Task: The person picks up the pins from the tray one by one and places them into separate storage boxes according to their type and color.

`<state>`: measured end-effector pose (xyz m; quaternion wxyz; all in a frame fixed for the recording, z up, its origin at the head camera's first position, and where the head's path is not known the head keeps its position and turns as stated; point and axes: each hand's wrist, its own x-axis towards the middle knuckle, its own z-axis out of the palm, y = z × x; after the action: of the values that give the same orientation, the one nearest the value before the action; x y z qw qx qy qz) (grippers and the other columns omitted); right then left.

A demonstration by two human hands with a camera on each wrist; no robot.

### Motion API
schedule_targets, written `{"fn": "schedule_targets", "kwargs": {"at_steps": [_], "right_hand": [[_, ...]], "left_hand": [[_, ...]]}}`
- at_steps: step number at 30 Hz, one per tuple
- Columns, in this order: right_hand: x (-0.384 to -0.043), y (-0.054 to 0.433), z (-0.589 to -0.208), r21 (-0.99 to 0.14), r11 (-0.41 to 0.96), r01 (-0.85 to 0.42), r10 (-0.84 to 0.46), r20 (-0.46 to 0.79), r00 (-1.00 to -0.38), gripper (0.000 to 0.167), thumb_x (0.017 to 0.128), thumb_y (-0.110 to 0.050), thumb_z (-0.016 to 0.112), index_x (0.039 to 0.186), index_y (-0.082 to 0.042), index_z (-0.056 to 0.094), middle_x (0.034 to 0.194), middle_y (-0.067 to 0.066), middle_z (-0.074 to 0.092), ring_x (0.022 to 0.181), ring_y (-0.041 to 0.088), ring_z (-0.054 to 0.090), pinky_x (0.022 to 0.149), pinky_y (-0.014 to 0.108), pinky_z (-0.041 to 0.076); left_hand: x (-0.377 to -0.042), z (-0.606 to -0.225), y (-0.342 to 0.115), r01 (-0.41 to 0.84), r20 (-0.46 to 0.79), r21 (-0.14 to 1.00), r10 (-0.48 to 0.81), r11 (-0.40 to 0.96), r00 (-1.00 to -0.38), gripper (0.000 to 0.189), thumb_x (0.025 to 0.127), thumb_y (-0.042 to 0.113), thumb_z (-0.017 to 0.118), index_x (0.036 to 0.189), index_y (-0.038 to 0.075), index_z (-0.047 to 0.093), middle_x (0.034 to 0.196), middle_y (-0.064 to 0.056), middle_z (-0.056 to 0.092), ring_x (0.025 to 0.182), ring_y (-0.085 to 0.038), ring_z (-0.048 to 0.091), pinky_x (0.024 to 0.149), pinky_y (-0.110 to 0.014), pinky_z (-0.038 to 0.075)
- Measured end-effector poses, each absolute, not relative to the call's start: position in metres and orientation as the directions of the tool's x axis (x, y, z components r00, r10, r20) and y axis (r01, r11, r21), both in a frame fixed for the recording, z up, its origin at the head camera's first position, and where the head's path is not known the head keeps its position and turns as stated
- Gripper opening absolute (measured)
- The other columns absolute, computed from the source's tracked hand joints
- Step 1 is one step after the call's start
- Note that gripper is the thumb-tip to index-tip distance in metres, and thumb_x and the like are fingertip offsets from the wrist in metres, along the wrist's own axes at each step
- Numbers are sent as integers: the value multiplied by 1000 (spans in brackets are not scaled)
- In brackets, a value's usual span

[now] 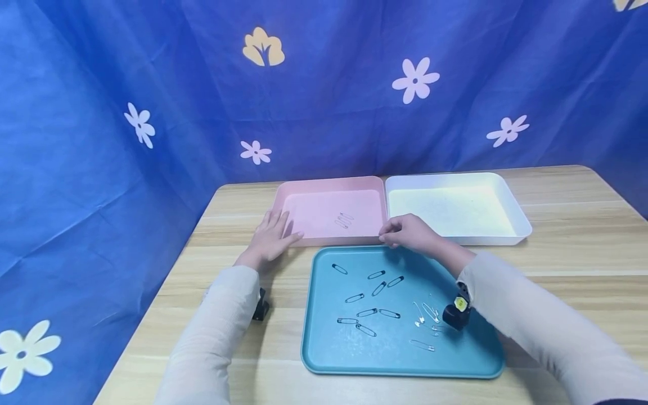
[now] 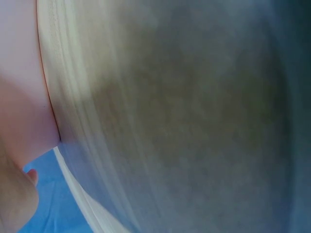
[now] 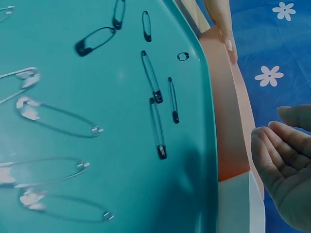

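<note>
My left hand (image 1: pixel 268 239) rests with extended fingers on the left side of a pink tray (image 1: pixel 314 205). Beside that tray's front right corner is my right hand (image 1: pixel 412 232), its fingers loosely bent. In the right wrist view the thumb stands apart from the fingertips, and nothing shows between them. Inside the pink tray lie three safety pins (image 1: pixel 343 220). Below the hands, a teal tray (image 1: pixel 405 368) carries several black safety pins (image 3: pixel 162 151) spread over its left and middle. Several silver safety pins (image 3: pixel 29 108) lie toward its right side, some overlapping.
A white tray (image 1: pixel 516 236) stands right next to the pink one at the back. All the trays sit on a wooden table (image 1: pixel 283 360). Behind the table hangs a blue cloth (image 1: pixel 324 84) with flower prints. My right wrist camera (image 1: pixel 457 316) overhangs the teal tray.
</note>
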<state>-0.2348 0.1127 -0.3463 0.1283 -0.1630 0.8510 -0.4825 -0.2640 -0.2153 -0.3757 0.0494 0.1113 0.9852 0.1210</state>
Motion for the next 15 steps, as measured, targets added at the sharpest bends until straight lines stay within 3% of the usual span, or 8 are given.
{"fn": "schedule_targets", "kwargs": {"at_steps": [15], "right_hand": [[-210,146,-355,-853,500,-147,-456,-116,-882,23,79,-11,58,95,6,60,73,5,60,68,15,54,65,31,45]], "left_hand": [[-263,-375,-214,213,-60,262,236,941,-970,79,84,59,31,139,7,7,143,-15,-1,127,-33,-9,100,-51,-1]]}}
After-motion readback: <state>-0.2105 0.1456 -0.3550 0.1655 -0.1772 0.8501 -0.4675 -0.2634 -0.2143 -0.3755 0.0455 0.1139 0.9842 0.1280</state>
